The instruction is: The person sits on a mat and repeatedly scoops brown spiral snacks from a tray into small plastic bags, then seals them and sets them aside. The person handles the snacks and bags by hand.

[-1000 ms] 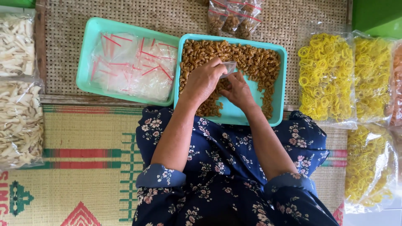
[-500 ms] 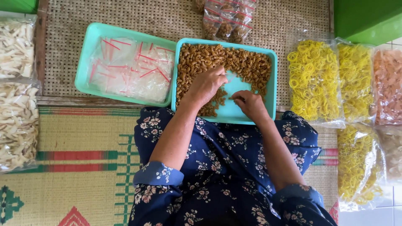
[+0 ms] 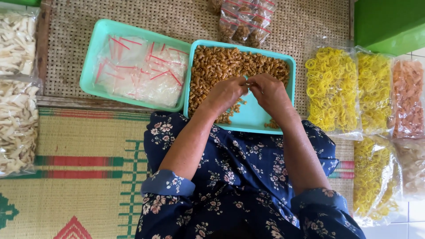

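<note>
Over tray [image 3: 256, 121], hands [image 3: 250, 90] now seemingly joined

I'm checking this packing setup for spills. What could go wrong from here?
Both hands, left hand and right hand, meet over the tray of brown snacks; whatever they pinch is too small to tell, and pieces could drop from it. A few pieces already lie near the tray's front rim, close to the lap, so they might get nudged out. A forearm could also brush the tray of empty bags alongside.
</note>
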